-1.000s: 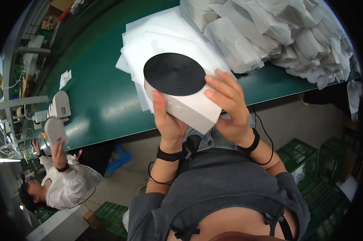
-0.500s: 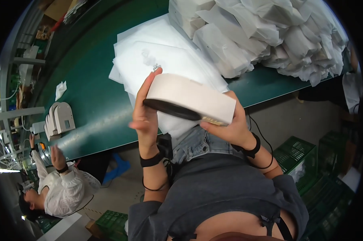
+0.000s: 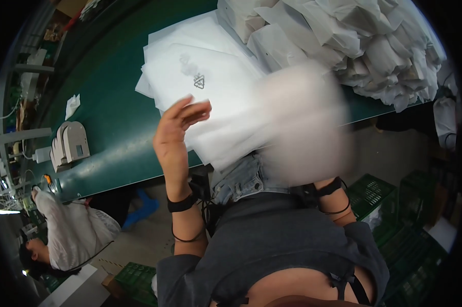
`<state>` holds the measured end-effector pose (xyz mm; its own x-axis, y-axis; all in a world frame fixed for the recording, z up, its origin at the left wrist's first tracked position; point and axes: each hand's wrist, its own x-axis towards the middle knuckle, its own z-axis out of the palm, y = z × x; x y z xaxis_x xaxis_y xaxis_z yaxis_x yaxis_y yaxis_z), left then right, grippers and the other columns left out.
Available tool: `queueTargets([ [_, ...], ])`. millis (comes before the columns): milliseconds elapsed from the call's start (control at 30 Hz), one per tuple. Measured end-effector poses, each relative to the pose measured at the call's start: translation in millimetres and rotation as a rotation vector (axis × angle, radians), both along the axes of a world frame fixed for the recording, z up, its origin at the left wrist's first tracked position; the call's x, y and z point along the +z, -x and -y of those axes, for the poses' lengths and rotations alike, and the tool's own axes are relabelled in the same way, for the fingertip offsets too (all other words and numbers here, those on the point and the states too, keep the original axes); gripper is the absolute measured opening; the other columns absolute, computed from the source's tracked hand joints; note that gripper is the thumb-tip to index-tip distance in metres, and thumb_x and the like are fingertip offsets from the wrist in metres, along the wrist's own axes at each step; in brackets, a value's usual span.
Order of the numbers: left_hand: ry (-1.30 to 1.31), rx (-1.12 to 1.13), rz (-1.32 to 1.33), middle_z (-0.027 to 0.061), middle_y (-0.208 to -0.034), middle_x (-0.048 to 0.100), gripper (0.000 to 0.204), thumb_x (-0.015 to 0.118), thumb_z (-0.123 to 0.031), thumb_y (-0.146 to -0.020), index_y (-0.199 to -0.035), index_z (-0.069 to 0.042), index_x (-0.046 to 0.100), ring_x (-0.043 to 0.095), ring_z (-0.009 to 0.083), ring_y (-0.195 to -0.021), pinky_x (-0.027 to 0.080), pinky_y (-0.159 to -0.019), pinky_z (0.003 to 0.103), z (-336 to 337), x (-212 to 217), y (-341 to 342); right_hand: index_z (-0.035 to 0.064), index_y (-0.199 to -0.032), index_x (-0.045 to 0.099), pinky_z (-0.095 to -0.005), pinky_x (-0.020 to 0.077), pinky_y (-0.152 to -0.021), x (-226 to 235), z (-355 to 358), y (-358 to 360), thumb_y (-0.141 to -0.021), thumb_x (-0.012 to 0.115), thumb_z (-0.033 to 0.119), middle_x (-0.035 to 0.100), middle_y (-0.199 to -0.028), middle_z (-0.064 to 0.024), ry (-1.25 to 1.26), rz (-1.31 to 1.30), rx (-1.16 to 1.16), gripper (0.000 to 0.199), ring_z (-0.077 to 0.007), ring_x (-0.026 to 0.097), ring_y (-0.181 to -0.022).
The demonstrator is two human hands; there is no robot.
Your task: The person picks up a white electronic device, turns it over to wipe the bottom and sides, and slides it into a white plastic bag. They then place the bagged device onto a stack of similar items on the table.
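A white, rounded box-like housing (image 3: 305, 123) is off the table in front of my body, smeared by motion. My right hand is hidden behind it; only the wrist with a black band shows below, and the housing appears to be in that hand. To its left, my left hand (image 3: 175, 129) is raised with bent fingers and nothing in it, apart from the housing. Under and beyond the hands lies a loose stack of thin white translucent bags (image 3: 220, 56) on the green table (image 3: 113, 97). A dark printed mark shows on the top bag.
Many wrapped white packages (image 3: 338, 36) are heaped at the far right. Several pale arched parts (image 3: 71, 146) stand on the table at left, near a crumpled white scrap (image 3: 73, 106). Another person (image 3: 77, 230) is at lower left. Green crates (image 3: 374, 197) stand on the floor at right.
My left hand has let go of the housing and moved left. The housing has swung right and turned, its dark oval side out of sight. The other person's raised hand is gone from view.
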<state>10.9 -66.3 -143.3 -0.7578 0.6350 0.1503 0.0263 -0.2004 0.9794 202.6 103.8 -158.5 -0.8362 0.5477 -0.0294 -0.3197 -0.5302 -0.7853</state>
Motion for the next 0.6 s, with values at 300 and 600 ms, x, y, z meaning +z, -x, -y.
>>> queueTargets([
  [300,0.652,-0.112,-0.879,0.0112,-0.077,0.050,0.020,0.068,-0.011,-0.074,-0.080,-0.001,0.052,0.050,0.0299,-0.074,0.042,-0.064,0.038,-21,-30,-16,-0.0019,-0.137,0.031,-0.0462,0.0355,-0.103,0,-43,-65,-0.084,0.058,0.021,0.043,-0.135,-0.0196,-0.429,-0.129,-0.542,0.064,-0.0315,0.046,-0.122],
  [600,0.749,-0.227,-0.682,0.0163,-0.079,0.052,0.009,0.058,-0.006,-0.080,-0.078,0.000,0.053,0.051,0.0361,-0.079,0.042,-0.067,0.043,-20,-20,-12,-0.0001,-0.136,0.032,-0.0393,0.0373,-0.102,-31,-31,-32,-0.081,0.066,0.020,0.046,-0.133,-0.0126,0.348,-0.136,0.060,0.068,-0.0263,0.047,-0.121],
])
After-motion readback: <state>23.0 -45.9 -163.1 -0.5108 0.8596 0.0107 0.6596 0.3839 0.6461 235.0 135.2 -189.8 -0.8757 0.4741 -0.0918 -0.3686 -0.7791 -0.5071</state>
